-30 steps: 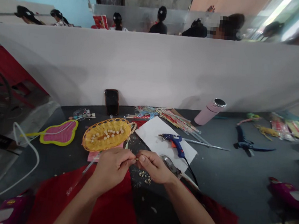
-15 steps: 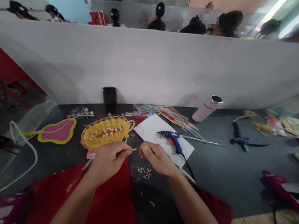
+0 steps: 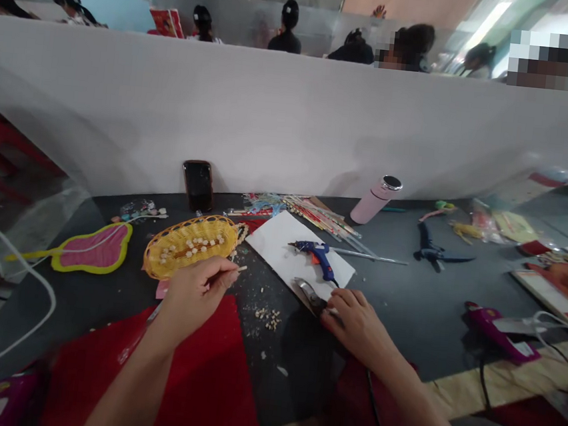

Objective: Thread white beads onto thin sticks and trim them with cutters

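My left hand (image 3: 198, 293) pinches a thin stick (image 3: 243, 268); my right hand (image 3: 359, 324) touches the pliers (image 3: 308, 290), grip unclear. A loose pinch could drop the stick.

No readable text, label, brand, number or sign on anything in view.

This looks like a shared craft workshop: on the dark table (image 3: 390, 303) on the near side of the pale partition (image 3: 273, 118) lie a glue gun (image 3: 318, 251), a metal hand tool (image 3: 308, 292), thin sticks (image 3: 320, 218) and scattered small bits (image 3: 268, 318), while beyond the partition several people (image 3: 286, 29) show in a row.
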Demonstrator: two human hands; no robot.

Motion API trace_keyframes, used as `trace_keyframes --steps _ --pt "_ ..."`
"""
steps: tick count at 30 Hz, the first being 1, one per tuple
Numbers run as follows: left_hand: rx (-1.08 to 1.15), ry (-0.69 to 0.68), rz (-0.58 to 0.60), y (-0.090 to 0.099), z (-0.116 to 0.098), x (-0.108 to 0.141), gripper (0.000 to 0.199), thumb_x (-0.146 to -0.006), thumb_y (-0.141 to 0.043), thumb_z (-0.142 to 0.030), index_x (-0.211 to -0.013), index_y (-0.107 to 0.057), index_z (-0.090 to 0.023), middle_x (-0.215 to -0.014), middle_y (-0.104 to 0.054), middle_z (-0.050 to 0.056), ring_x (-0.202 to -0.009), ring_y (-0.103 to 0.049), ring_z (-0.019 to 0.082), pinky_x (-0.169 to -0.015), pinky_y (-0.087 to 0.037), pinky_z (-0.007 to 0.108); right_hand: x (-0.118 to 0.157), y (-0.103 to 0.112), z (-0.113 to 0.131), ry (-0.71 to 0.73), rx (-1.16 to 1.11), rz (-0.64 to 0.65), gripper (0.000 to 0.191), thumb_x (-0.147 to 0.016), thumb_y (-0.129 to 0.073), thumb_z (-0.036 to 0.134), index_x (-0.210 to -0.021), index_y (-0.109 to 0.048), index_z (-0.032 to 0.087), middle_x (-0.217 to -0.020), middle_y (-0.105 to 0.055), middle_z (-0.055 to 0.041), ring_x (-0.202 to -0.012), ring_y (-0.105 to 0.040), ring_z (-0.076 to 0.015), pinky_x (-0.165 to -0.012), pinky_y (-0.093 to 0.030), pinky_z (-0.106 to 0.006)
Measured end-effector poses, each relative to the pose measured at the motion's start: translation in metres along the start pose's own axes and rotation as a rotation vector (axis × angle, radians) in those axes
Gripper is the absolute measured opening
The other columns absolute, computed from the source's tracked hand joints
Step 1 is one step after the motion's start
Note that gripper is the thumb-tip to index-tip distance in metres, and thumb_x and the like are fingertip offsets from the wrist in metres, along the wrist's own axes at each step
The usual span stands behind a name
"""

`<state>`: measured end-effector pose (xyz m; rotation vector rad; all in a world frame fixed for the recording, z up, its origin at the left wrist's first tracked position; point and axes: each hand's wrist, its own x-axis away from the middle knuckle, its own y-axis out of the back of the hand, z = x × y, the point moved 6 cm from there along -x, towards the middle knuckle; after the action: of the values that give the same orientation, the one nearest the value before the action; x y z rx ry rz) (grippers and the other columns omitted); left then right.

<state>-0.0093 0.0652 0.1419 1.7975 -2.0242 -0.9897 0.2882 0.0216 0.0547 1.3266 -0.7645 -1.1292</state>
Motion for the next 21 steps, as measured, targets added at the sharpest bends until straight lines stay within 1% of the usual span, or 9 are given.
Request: trace_keyframes --steps 3,6,10,12,14,17,18,19,21 --pt "0.002 -0.018 0.006 -0.001 -0.002 0.0 0.018 -0.084 -0.053 -0.03 -0.092 -0.066 -0.021 -0.087 -0.07 0.003 -0.077 -0.063 0.016 -0.067 -0.047 0.026 0.017 -0.016 -0.005 -0.02 0.029 0.059 0.02 -0.083 -0.056 0.037 -0.092 -0.061 0.02 -0.103 -0.059 -0.0107 -0.098 -0.052 -0.0264 -0.081 -0.045 -0.041" --pt "-0.002 -0.019 0.008 -0.001 -0.002 0.0 0.017 -0.083 -0.053 -0.03 -0.09 -0.066 -0.021 -0.085 -0.07 0.002 -0.076 -0.062 0.016 -0.065 -0.046 0.025 0.025 -0.024 -0.004 -0.025 0.043 0.042 0.018 -0.081 -0.058 0.035 -0.09 -0.061 0.02 -0.107 -0.059 -0.0119 -0.101 -0.052 -0.0277 -0.082 -0.045 -0.042" --pt "0.014 -0.011 0.014 0.0 -0.001 -0.001 0.018 -0.084 -0.052 -0.03 -0.09 -0.066 -0.021 -0.083 -0.069 0.002 -0.075 -0.061 0.016 -0.064 -0.045 0.025 0.024 -0.017 -0.005 -0.058 -0.031 -0.033 0.011 -0.083 -0.053 0.029 -0.085 -0.061 0.022 -0.107 -0.062 -0.0093 -0.1 -0.055 -0.0263 -0.081 -0.045 -0.04" --pt "0.033 -0.011 0.018 0.0 -0.001 -0.002 0.018 -0.084 -0.051 -0.031 -0.088 -0.066 -0.021 -0.08 -0.068 0.002 -0.074 -0.061 0.015 -0.064 -0.045 0.025 0.018 -0.003 -0.006 -0.117 -0.194 -0.078 0.014 -0.085 -0.05 0.03 -0.078 -0.06 0.022 -0.105 -0.063 -0.0083 -0.094 -0.058 -0.0243 -0.08 -0.046 -0.039" --pt "0.063 -0.011 0.018 0.0 0.0 -0.002 0.019 -0.084 -0.051 -0.031 -0.086 -0.065 -0.02 -0.078 -0.067 0.002 -0.072 -0.06 0.015 -0.064 -0.045 0.025 0.007 0.014 -0.004 -0.205 -0.464 -0.092 0.02 -0.086 -0.048 0.035 -0.074 -0.057 0.022 -0.104 -0.063 -0.0088 -0.087 -0.06 -0.0224 -0.074 -0.049 -0.036" --pt "0.13 0.007 0.008 -0.001 0.002 -0.002 0.019 -0.084 -0.051 -0.032 -0.086 -0.064 -0.019 -0.077 -0.067 0.002 -0.072 -0.06 0.015 -0.065 -0.046 0.025 -0.013 0.031 0.012 -0.353 -0.922 -0.064 0.027 -0.082 -0.054 0.046 -0.093 -0.055 0.021 -0.095 -0.064 -0.0086 -0.077 -0.062 -0.0215 -0.063 -0.052 -0.033" --pt "0.165 0.02 -0.002 -0.001 0.003 -0.002 0.018 -0.084 -0.051 -0.032 -0.086 -0.064 -0.019 -0.078 -0.067 0.003 -0.072 -0.06 0.016 -0.065 -0.046 0.025 -0.02 0.035 0.02 -0.379 -1.081 -0.056 0.03 -0.08 -0.055 0.048 -0.094 -0.053 0.021 -0.096 -0.064 -0.0094 -0.078 -0.063 -0.0219 -0.06 -0.052 -0.033" --pt "0.206 0.034 -0.015 -0.001 0.004 -0.002 0.018 -0.084 -0.052 -0.032 -0.086 -0.064 -0.018 -0.078 -0.067 0.003 -0.073 -0.06 0.016 -0.065 -0.046 0.025 -0.027 0.039 0.029 -0.383 -1.217 -0.069 0.03 -0.079 -0.057 0.048 -0.09 -0.051 0.021 -0.105 -0.061 -0.0109 -0.082 -0.063 -0.0228 -0.06 -0.053 -0.033" --pt "0.295 0.061 -0.042 -0.001 0.005 -0.002 0.019 -0.084 -0.051 -0.032 -0.088 -0.063 -0.018 -0.077 -0.067 0.003 -0.074 -0.061 0.016 -0.066 -0.046 0.025 -0.043 0.046 0.047 -0.31 -1.396 -0.08 0.026 -0.079 -0.059 0.045 -0.084 -0.049 0.021 -0.118 -0.055 -0.0116 -0.09 -0.062 -0.0239 -0.063 -0.054 -0.033"
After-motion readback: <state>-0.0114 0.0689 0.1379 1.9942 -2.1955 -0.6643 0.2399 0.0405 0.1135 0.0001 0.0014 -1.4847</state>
